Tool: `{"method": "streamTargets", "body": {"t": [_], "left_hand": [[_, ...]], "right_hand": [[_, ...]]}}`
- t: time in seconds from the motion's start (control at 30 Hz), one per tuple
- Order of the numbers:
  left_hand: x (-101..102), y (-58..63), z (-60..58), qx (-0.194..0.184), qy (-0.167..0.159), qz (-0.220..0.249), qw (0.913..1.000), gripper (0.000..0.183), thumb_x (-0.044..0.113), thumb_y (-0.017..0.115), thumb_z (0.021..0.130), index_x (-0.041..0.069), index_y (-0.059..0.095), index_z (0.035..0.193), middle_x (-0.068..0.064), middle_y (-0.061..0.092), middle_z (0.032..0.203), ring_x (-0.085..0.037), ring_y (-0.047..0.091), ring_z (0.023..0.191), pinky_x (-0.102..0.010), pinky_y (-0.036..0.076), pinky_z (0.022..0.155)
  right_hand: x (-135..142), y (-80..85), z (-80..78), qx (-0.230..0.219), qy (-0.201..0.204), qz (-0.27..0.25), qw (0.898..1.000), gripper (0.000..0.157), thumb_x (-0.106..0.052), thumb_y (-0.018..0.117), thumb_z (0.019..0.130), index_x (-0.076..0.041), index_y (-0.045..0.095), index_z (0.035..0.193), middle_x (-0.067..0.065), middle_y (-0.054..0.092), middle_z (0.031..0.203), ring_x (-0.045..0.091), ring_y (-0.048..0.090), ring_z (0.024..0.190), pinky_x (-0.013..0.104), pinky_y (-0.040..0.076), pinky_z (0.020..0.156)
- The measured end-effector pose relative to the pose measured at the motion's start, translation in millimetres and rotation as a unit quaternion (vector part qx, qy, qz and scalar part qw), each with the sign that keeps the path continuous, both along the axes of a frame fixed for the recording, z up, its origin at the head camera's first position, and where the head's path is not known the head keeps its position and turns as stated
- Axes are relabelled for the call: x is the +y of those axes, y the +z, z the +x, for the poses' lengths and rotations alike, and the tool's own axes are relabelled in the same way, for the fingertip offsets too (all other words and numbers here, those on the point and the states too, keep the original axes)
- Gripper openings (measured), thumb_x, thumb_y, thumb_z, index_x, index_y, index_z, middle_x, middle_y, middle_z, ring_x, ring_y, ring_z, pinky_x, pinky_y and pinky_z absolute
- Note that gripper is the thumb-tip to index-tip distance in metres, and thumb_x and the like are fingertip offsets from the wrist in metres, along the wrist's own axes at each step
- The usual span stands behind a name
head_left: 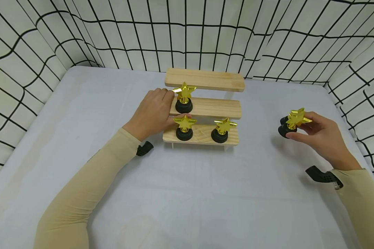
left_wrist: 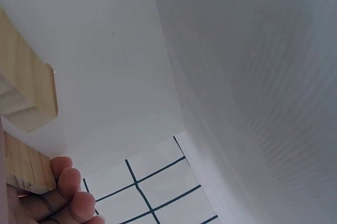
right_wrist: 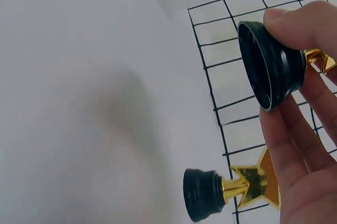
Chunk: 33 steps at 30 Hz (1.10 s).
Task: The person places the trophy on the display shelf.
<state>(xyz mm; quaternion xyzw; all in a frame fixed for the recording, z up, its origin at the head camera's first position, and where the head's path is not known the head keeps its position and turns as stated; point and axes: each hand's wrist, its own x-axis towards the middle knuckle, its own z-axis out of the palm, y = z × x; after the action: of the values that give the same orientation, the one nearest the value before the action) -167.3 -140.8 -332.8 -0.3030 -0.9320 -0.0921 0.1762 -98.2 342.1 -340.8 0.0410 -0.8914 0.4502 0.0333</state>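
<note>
My left hand [head_left: 154, 110] grips the left end of the middle board of a three-tier wooden stand [head_left: 216, 108]. In the left wrist view its fingertips [left_wrist: 69, 182] curl round that board's end [left_wrist: 29, 166]. My right hand [head_left: 325, 138] pinches a gold star trophy [head_left: 296, 119] by its black base [right_wrist: 274, 66], off to the right of the stand. Close by is a second star trophy [right_wrist: 205, 195], largely hidden in the head view; I cannot tell whether it is held or standing. One trophy [head_left: 184, 98] stands on the middle board.
Two more trophies stand on the lowest board, one at the left [head_left: 184, 128] and one at the right [head_left: 220, 131]. The top board [head_left: 205, 79] bears nothing. A black wire grid [head_left: 193, 38] borders the white table [head_left: 187, 200] at the back and sides.
</note>
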Motion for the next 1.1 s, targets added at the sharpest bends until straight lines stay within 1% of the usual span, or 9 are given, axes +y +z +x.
{"method": "streamTargets", "body": {"t": [0.17,0.3,0.4,0.53,0.67,0.77,0.87,1.03,1.1], "left_hand": [[-1,-0.6,0.0,0.004,0.0,0.002,1.0,0.068,0.059,0.076,0.086,-0.004,0.057,0.102,-0.015,0.062,0.088,-0.033,0.055,0.081,-0.044,0.047,0.076],[-1,-1.2,0.0,0.016,-0.001,0.005,0.9999,0.068,0.06,0.074,0.088,-0.004,0.056,0.101,-0.014,0.058,0.084,-0.031,0.052,0.077,-0.043,0.045,0.072],[-1,-1.4,-0.4,0.021,-0.001,0.005,0.9998,0.068,0.061,0.073,0.089,-0.004,0.055,0.1,-0.013,0.056,0.081,-0.03,0.051,0.074,-0.042,0.044,0.07],[-1,-0.5,0.1,0.016,-0.001,0.005,0.9999,0.07,0.063,0.073,0.088,-0.004,0.056,0.102,-0.014,0.058,0.084,-0.032,0.053,0.077,-0.043,0.044,0.072],[-1,0.7,0.8,0.009,0.002,0.005,0.9999,0.072,0.064,0.072,0.088,-0.004,0.057,0.106,-0.015,0.061,0.088,-0.032,0.055,0.079,-0.044,0.045,0.073],[0,1.2,1.4,-0.001,0.004,0.001,1.0,0.07,0.063,0.071,0.089,-0.004,0.058,0.106,-0.017,0.063,0.091,-0.034,0.057,0.084,-0.045,0.047,0.077],[0,1.0,1.8,0.0,0.004,-0.002,1.0,0.069,0.063,0.071,0.089,-0.003,0.058,0.104,-0.015,0.062,0.091,-0.033,0.057,0.083,-0.045,0.048,0.078],[-1,-0.1,0.6,0.022,-0.002,0.0,0.9997,0.07,0.064,0.071,0.089,-0.003,0.056,0.102,-0.012,0.055,0.082,-0.03,0.051,0.074,-0.043,0.045,0.072],[-1,-0.1,0.8,0.015,-0.002,-0.002,0.9999,0.069,0.062,0.073,0.088,-0.003,0.056,0.103,-0.013,0.058,0.085,-0.03,0.053,0.077,-0.043,0.046,0.074]], "right_hand": [[-11,6.8,-1.8,0.008,0.005,-0.007,1.0,0.053,0.002,0.087,0.079,-0.013,0.066,0.125,-0.014,0.064,0.12,-0.007,0.066,0.107,0.001,0.047,0.093],[-19,12.0,-3.3,0.014,0.003,-0.004,1.0,0.052,0.002,0.087,0.079,-0.011,0.065,0.124,-0.012,0.063,0.117,-0.008,0.066,0.105,0.001,0.047,0.092],[-26,17.1,-4.6,0.022,0.006,-0.009,1.0,0.053,0.003,0.086,0.078,-0.01,0.065,0.125,-0.013,0.064,0.117,-0.005,0.066,0.104,0.001,0.047,0.092],[-37,25.5,-6.5,0.036,0.016,-0.017,0.999,0.054,0.006,0.086,0.078,-0.008,0.066,0.126,-0.012,0.066,0.117,0.0,0.066,0.101,0.003,0.049,0.092],[-47,34.2,-9.4,0.056,0.022,-0.014,0.998,0.054,0.006,0.087,0.077,-0.011,0.067,0.125,-0.012,0.066,0.117,0.002,0.066,0.099,0.003,0.049,0.092],[-54,39.4,-12.0,0.067,0.026,-0.016,0.997,0.055,0.006,0.087,0.076,-0.011,0.068,0.125,-0.013,0.066,0.117,0.002,0.067,0.1,0.003,0.049,0.091],[-60,42.2,-15.1,0.072,0.038,-0.031,0.996,0.056,0.008,0.086,0.076,-0.009,0.068,0.126,-0.011,0.067,0.118,0.003,0.069,0.102,0.005,0.051,0.091],[-72,46.9,-20.0,0.088,0.066,-0.069,0.992,0.055,0.014,0.084,0.075,-0.007,0.068,0.124,-0.004,0.067,0.117,0.006,0.07,0.103,0.008,0.051,0.096],[-78,49.0,-21.9,0.094,0.078,-0.087,0.989,0.055,0.016,0.083,0.074,-0.005,0.069,0.123,-0.002,0.067,0.116,0.008,0.069,0.102,0.009,0.051,0.098]]}}
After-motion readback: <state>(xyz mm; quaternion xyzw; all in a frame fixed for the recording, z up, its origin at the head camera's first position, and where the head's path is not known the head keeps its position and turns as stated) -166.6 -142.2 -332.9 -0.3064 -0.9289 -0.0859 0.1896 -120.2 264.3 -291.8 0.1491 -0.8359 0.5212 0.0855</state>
